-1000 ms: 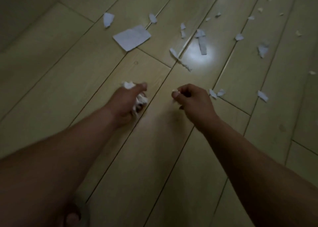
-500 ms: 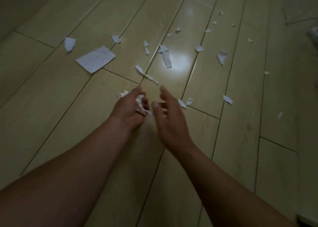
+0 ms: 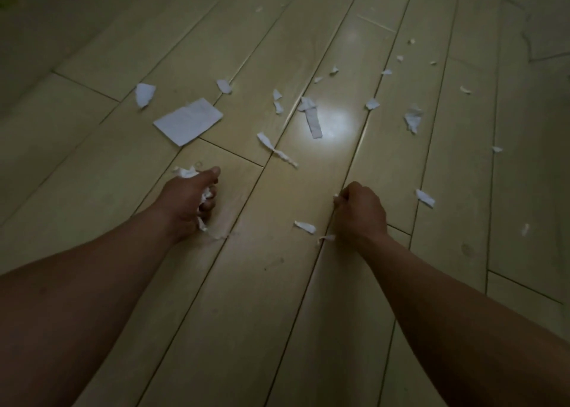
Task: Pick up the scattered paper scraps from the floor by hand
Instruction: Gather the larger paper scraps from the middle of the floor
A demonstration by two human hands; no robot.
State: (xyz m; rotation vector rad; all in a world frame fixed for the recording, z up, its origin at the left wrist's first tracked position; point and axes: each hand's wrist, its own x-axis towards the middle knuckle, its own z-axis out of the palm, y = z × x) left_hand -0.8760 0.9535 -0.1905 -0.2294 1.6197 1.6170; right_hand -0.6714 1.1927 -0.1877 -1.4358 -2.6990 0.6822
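White paper scraps lie scattered over the pale wooden floor (image 3: 277,298). My left hand (image 3: 185,204) grips a crumpled wad of paper scraps (image 3: 186,172) that sticks out above and below the fist. My right hand (image 3: 362,213) is down at the floor with curled fingers, pinching a small paper scrap (image 3: 336,195) at its fingertips. Two more small scraps lie just left of that hand, one (image 3: 304,226) between my hands and one (image 3: 326,237) by the wrist. Further off are a large rectangular sheet (image 3: 188,122), a straight strip (image 3: 314,124) and a long torn strip (image 3: 276,149).
Another scrap (image 3: 425,197) lies right of my right hand, a crumpled one (image 3: 412,119) beyond it, and several tiny bits dot the far boards. A bright light reflection (image 3: 336,122) glares on the floor. The room is dim.
My right hand, open beside the left hand half a second ago, has swung right and curled its fingers on a small scrap at the floor. My left hand keeps its wad.
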